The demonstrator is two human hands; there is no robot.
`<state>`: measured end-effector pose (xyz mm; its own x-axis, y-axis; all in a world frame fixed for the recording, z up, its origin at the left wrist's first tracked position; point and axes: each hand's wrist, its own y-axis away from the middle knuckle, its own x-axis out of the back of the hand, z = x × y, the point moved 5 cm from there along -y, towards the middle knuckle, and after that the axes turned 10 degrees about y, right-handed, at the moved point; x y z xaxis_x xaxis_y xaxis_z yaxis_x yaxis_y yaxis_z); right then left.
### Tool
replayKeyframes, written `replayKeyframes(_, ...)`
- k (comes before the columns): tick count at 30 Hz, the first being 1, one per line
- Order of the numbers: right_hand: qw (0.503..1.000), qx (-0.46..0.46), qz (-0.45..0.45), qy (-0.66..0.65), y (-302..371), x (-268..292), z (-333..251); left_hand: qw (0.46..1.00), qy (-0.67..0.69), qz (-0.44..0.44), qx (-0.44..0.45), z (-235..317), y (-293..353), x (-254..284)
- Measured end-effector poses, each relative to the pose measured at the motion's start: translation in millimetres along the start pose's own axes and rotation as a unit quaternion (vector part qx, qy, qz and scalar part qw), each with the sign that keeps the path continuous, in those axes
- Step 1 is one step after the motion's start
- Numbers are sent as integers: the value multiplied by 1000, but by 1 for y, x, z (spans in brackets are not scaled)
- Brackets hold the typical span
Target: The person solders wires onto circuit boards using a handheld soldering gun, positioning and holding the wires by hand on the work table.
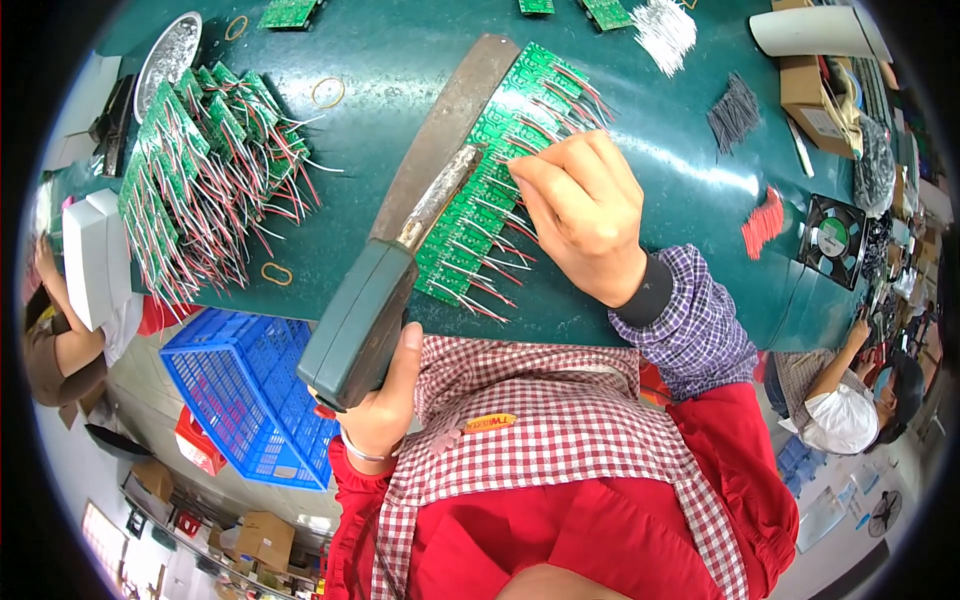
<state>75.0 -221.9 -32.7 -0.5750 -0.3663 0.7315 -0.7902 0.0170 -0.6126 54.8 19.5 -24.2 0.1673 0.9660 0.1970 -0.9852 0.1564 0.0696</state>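
Note:
My left hand (388,408) is wrapped round the handle of a dark green soldering gun (358,312). Its silvery tip reaches up to the edge of a long green circuit board panel (462,222). Short red, white and black wires stick out along the panel's right side. Over the panel's middle, my right hand (588,215) has thumb and forefinger pinched at a wire end; the wire is mostly hidden by the fingers. A flat brown metal bar (440,145) lies along the panel's left edge, partly behind the gun.
At left, wired green boards (205,185) are heaped beside a metal dish (168,60). White wires (665,35), black wires (735,112) and red wires (763,222) lie right, near a small fan (832,240). A blue crate (250,390) stands below the table edge. Other people sit at both sides.

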Motion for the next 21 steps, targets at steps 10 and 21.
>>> replayKeyframes(10,1000,-1,-7,9,0,-2,-1,1000,-10,-9,6,-1,2,2)
replayKeyframes(21,1000,1,-12,6,1,-3,-2,997,5,23,77,-3,6,3)
